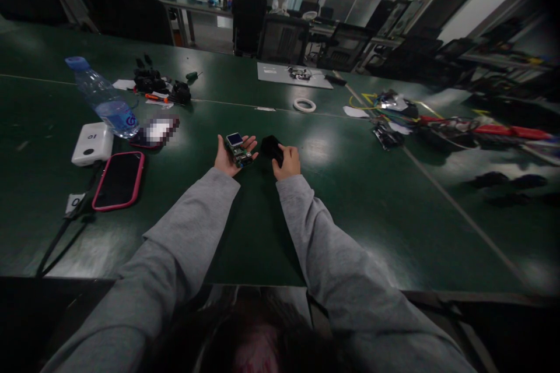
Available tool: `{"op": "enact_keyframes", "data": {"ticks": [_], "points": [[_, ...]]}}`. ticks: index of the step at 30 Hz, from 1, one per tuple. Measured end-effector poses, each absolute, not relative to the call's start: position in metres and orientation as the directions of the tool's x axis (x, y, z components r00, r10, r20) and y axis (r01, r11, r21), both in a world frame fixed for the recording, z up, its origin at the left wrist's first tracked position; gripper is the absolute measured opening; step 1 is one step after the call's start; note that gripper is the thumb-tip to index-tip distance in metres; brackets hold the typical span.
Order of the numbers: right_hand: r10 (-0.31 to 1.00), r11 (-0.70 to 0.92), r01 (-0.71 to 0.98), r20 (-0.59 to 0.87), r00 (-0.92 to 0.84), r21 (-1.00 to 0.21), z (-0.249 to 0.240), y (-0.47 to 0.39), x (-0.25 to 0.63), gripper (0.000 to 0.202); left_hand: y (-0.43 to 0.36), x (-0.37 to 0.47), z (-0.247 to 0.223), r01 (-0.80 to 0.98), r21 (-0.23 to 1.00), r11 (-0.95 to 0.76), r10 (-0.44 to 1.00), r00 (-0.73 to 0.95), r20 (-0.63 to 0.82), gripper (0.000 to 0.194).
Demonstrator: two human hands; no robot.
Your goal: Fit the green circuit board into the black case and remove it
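Note:
On the palm of my left hand point(224, 158) rests a green circuit board point(240, 155) with a small screen point(234, 139) at its far end. The fingers extend beneath and beyond the board, and the thumb points away at its left side. My right hand point(289, 163) has its fingers closed round a dark black object point(271, 148), whose exact kind I cannot make out. This black object is held just right of the board, apart from it, low over the green table point(262, 215).
To the left are a water bottle point(102, 102), a white box point(93, 144), a pink-edged phone point(119, 180) and a cable point(56, 239). Farther off lie a tape roll point(304, 105), a grey panel point(275, 73) and black parts point(153, 81). Wires point(394, 105) clutter the right. A person point(249, 6) sits beyond.

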State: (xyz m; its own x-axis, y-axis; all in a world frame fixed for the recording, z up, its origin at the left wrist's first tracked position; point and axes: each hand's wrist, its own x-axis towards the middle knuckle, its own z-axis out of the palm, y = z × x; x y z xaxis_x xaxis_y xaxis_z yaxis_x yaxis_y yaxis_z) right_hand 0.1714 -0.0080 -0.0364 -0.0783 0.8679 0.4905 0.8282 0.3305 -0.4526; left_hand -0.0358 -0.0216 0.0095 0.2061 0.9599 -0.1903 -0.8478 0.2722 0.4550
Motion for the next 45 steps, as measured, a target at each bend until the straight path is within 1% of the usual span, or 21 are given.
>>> {"op": "enact_keyframes", "data": {"ticks": [3, 5, 8, 10, 12, 13, 15, 19, 21, 23, 25, 27, 29, 30, 32, 34, 36, 38, 40, 42, 45], "points": [[0.813, 0.275, 0.868, 0.581, 0.019, -0.414, -0.024, -0.015, 0.167, 0.056, -0.021, -0.036, 0.008, -0.860, 0.426, 0.279, 0.959, 0.223, -0.177, 0.078], [0.738, 0.333, 0.863, 0.675, 0.012, -0.380, -0.014, -0.025, 0.158, 0.049, -0.020, -0.036, 0.008, -0.865, 0.412, 0.286, 0.956, 0.232, -0.178, 0.078], [0.656, 0.534, 0.799, 0.732, -0.185, -0.276, -0.006, -0.043, 0.132, 0.038, -0.020, -0.035, 0.010, -0.872, 0.394, 0.289, 0.954, 0.226, -0.198, 0.080], [0.639, 0.629, 0.750, 0.686, -0.348, -0.205, -0.007, -0.053, 0.110, 0.038, -0.019, -0.037, 0.011, -0.878, 0.381, 0.290, 0.952, 0.225, -0.206, 0.080], [0.652, 0.657, 0.732, 0.622, -0.433, -0.180, -0.013, -0.057, 0.094, 0.045, -0.020, -0.040, 0.012, -0.880, 0.368, 0.300, 0.949, 0.238, -0.206, 0.079], [0.668, 0.651, 0.734, 0.604, -0.434, -0.193, -0.016, -0.056, 0.089, 0.051, -0.021, -0.042, 0.013, -0.877, 0.363, 0.314, 0.946, 0.256, -0.198, 0.080], [0.714, 0.614, 0.739, 0.593, -0.372, -0.275, -0.023, -0.050, 0.086, 0.061, -0.023, -0.045, 0.016, -0.865, 0.364, 0.344, 0.938, 0.302, -0.169, 0.081], [0.798, 0.519, 0.661, 0.583, -0.149, -0.542, -0.033, -0.033, 0.094, 0.076, -0.029, -0.043, 0.021, -0.844, 0.404, 0.352, 0.932, 0.357, -0.067, 0.082], [0.825, 0.493, 0.565, 0.561, -0.063, -0.661, -0.036, -0.027, 0.098, 0.077, -0.031, -0.039, 0.024, -0.841, 0.422, 0.337, 0.933, 0.358, -0.032, 0.082], [0.862, 0.449, 0.451, 0.507, 0.009, -0.771, -0.037, -0.022, 0.101, 0.073, -0.033, -0.036, 0.025, -0.839, 0.435, 0.327, 0.935, 0.355, -0.017, 0.081], [0.901, 0.378, 0.317, 0.424, 0.091, -0.870, -0.037, -0.020, 0.104, 0.067, -0.032, -0.035, 0.025, -0.832, 0.450, 0.323, 0.935, 0.355, -0.015, 0.080], [0.938, 0.295, 0.142, 0.315, 0.144, -0.945, -0.033, -0.019, 0.107, 0.064, -0.030, -0.036, 0.023, -0.818, 0.474, 0.326, 0.933, 0.358, -0.024, 0.074], [0.976, 0.198, -0.074, 0.190, 0.112, -0.977, -0.025, -0.021, 0.109, 0.064, -0.026, -0.038, 0.020, -0.800, 0.502, 0.328, 0.934, 0.353, -0.050, 0.066], [0.990, 0.137, -0.183, 0.129, 0.057, -0.974, -0.021, -0.023, 0.109, 0.064, -0.024, -0.039, 0.018, -0.790, 0.515, 0.332, 0.934, 0.350, -0.066, 0.062], [0.996, -0.005, -0.362, 0.029, -0.087, -0.932, -0.013, -0.028, 0.108, 0.063, -0.023, -0.040, 0.016, -0.761, 0.542, 0.355, 0.927, 0.363, -0.097, 0.061], [0.967, -0.160, -0.461, -0.045, -0.250, -0.873, -0.007, -0.033, 0.106, 0.061, -0.023, -0.038, 0.016, -0.717, 0.575, 0.395, 0.908, 0.400, -0.125, 0.066], [0.922, -0.283, -0.479, -0.099, -0.373, -0.831, -0.005, -0.036, 0.103, 0.058, -0.026, -0.034, 0.016, -0.671, 0.606, 0.427, 0.891, 0.426, -0.157, 0.071], [0.913, -0.317, -0.469, -0.131, -0.387, -0.824, -0.007, -0.039, 0.099, 0.055, -0.029, -0.030, 0.017, -0.636, 0.620, 0.459, 0.875, 0.444, -0.192, 0.072], [0.938, -0.271, -0.447, -0.130, -0.322, -0.853, -0.012, -0.041, 0.095, 0.055, -0.029, -0.026, 0.016, -0.630, 0.619, 0.468, 0.874, 0.435, -0.219, 0.068], [0.960, -0.194, -0.389, -0.093, -0.263, -0.900, -0.017, -0.042, 0.093, 0.058, -0.028, -0.023, 0.015, -0.652, 0.614, 0.445, 0.891, 0.391, -0.231, 0.064], [0.980, -0.009, -0.197, 0.031, -0.194, -0.980, -0.024, -0.042, 0.092, 0.060, -0.025, -0.022, 0.013, -0.668, 0.606, 0.432, 0.901, 0.357, -0.248, 0.064]]}}
